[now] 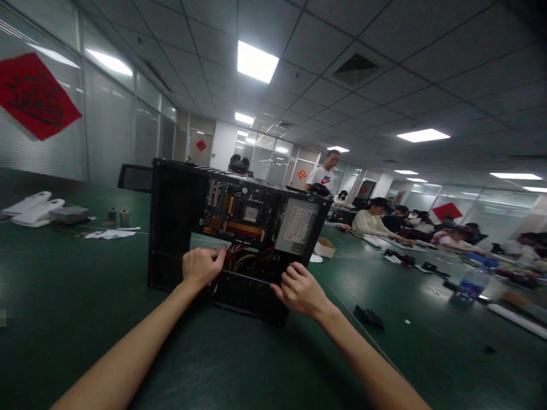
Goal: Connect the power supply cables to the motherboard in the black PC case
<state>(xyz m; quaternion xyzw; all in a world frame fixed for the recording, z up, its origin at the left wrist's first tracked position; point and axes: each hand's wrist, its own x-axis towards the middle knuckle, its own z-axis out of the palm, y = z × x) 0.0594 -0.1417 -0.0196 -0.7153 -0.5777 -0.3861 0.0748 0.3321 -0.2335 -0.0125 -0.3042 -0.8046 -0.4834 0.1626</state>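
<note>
A black computer case (171, 228) stands on the green table with its side open toward me. Inside it are a motherboard (233, 199), a silver power supply (297, 225) with a label, and bundled coloured cables (239, 257). My left hand (203, 266) is closed on the frame by the case's lower opening, thumb up beside the cables. Below the power supply, my right hand (299, 287) has its fingers curled on the case near its lower right side. A thin bar of the frame runs between both hands. Their fingertips are partly hidden.
On the green table (77, 302), white plastic bags (34, 208), a grey box (70, 213) and small cylinders (123, 217) lie left. To the right are a small open carton (325, 247), a black part (370, 317) and a water bottle (472, 283). Several people sit farther back; one person (322, 176) stands.
</note>
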